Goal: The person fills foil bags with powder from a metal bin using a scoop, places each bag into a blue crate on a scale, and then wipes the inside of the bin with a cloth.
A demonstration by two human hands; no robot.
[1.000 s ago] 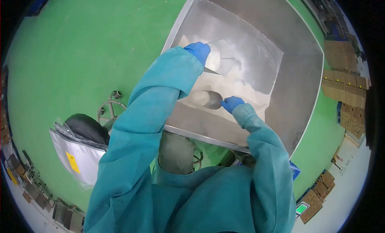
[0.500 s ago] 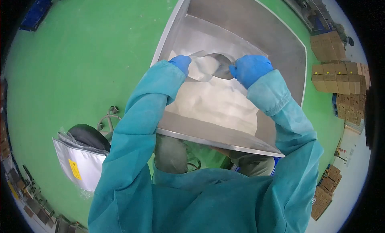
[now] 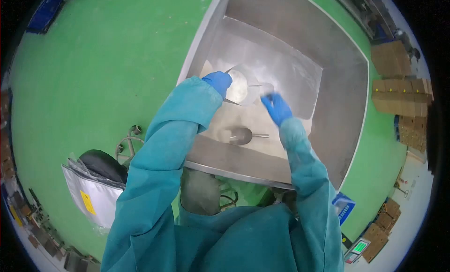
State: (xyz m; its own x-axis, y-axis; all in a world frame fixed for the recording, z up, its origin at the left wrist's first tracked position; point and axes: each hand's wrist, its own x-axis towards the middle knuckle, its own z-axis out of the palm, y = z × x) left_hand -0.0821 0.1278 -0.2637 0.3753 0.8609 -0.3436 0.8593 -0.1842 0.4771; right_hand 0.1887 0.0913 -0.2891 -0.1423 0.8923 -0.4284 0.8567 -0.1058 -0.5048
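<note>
My left hand point(image 3: 218, 83), in a blue glove, is closed on the side of a clear plastic bag point(image 3: 251, 77) with white powder in it. The bag is over the left part of a large metal bin. My right hand point(image 3: 278, 109), also gloved in blue, is just below the bag's narrow, translucent right end. Its fingertips are blurred, so a grip on the bag cannot be made out. Below the bag, a metal scoop point(image 3: 241, 135) lies on the white powder point(image 3: 262, 115), its handle pointing right.
The metal bin point(image 3: 344, 91) has high walls around the powder. To the left stand a silvery bag with a yellow label point(image 3: 93, 197) and a metal frame with casters point(image 3: 127, 141). Cardboard boxes point(image 3: 401, 91) are stacked at right. A green lit display point(image 3: 360, 246) shows at lower right.
My right hand has let go of the scoop, which now lies on the powder, and has moved down beside the bag's right end. My left hand still holds the bag.
</note>
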